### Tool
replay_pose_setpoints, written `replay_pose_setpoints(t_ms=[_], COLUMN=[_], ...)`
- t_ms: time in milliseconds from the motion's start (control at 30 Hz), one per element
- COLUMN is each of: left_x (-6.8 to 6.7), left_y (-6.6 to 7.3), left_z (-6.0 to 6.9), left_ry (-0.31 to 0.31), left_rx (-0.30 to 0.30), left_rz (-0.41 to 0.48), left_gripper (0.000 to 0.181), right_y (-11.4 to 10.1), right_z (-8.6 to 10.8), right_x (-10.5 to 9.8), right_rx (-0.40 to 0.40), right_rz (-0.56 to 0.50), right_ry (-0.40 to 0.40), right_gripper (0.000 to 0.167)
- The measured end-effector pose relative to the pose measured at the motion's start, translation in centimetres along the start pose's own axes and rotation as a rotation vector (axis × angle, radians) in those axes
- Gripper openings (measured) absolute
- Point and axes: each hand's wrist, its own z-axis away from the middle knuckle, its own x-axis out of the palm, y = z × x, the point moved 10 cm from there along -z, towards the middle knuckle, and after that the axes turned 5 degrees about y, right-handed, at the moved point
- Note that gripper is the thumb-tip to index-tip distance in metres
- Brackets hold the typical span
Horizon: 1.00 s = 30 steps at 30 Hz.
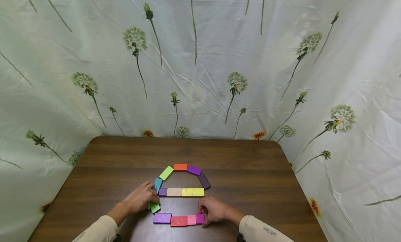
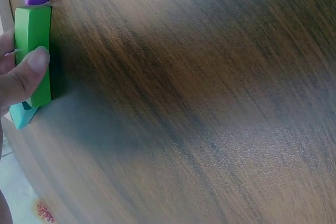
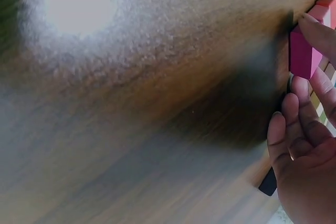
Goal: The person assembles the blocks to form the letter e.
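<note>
Flat coloured blocks lie in a shape like a lowercase e. My left hand (image 1: 142, 197) pinches a green block (image 2: 39, 59) on the shape's left side, thumb on its outer face. A teal block (image 1: 158, 184) meets its far end, and a lavender block (image 1: 162, 218) lies by its near end. At the bottom row's right end, my right hand (image 1: 214, 210) pinches a magenta block (image 3: 302, 53) between thumb and index finger, the other fingers loosely bent. Beside it in that row are a pink block (image 1: 191, 220) and a red block (image 1: 179, 221).
A middle row holds a small purple block (image 1: 163, 192), a beige block (image 1: 174, 192) and a yellow block (image 1: 193, 192). Lime (image 1: 166, 173), orange (image 1: 180, 167), violet (image 1: 194, 170) and dark purple blocks (image 1: 204, 181) arch above. A flowered curtain (image 1: 206, 68) hangs behind the wooden table (image 1: 250, 165).
</note>
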Motion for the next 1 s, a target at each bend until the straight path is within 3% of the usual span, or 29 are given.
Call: replay_pose_setpoints(t_ms=[167, 433, 833, 1000], left_x=[0.08, -0.15, 0.26, 0.23], left_y=[-0.18, 0.09, 0.28, 0.37], left_z=[0.05, 0.06, 0.15, 0.25], left_ry=[-0.024, -0.003, -0.089, -0.083], left_rx=[-0.022, -0.009, -0.028, -0.054], left_rz=[0.01, 0.009, -0.042, -0.042], left_gripper=[0.037, 0.04, 0.036, 0.032], right_y=[-0.08, 0.05, 0.03, 0.2], right_z=[0.01, 0.1, 0.19, 0.2], right_x=[0.05, 0.12, -0.1, -0.02], right_rx=[-0.018, 0.01, -0.012, -0.008], right_rz=[-0.009, -0.012, -0.08, -0.097], right_ry=[0.01, 0.005, 0.015, 0.01], right_gripper=[0.034, 0.035, 0.038, 0.036])
